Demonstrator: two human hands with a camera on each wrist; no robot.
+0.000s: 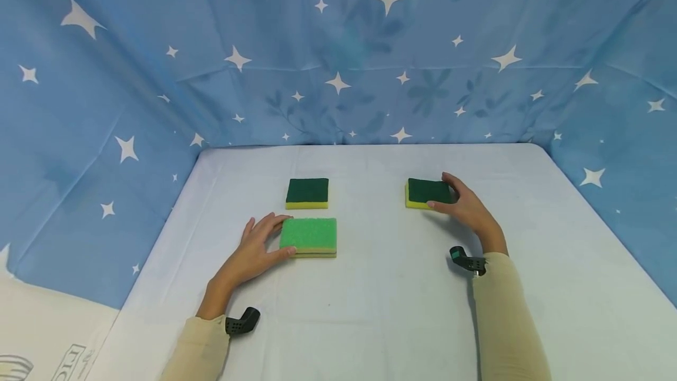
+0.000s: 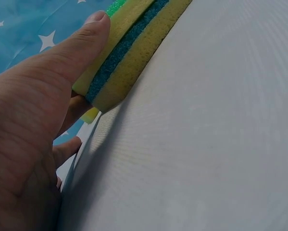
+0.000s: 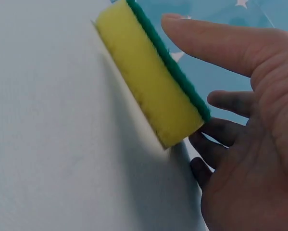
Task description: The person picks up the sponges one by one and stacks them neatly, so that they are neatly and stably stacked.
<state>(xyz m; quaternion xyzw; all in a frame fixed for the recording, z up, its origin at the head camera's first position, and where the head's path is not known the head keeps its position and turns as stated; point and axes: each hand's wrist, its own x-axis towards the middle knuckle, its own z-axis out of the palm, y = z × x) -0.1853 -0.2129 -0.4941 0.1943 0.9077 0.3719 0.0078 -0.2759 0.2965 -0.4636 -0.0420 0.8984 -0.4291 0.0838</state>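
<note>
My left hand (image 1: pixel 257 254) grips a light green scouring sponge (image 1: pixel 309 233) at its left end, thumb on the near edge and fingers at the far edge. That sponge lies on a second sponge with a blue scouring layer (image 2: pixel 107 70) and a yellow base. My right hand (image 1: pixel 468 207) is spread around the right end of a dark green and yellow sponge (image 1: pixel 423 191). In the right wrist view a gap shows between the thumb (image 3: pixel 206 41) and this sponge (image 3: pixel 144 72), with the other fingers loosely bent behind it.
Another dark green and yellow sponge (image 1: pixel 307 193) lies just behind the left stack. All stand on a white-covered table (image 1: pixel 370 310). A blue star-patterned curtain (image 1: pixel 338 34) borders the back and sides. Printed pale cardboard (image 1: pixel 47 334) shows at the lower left.
</note>
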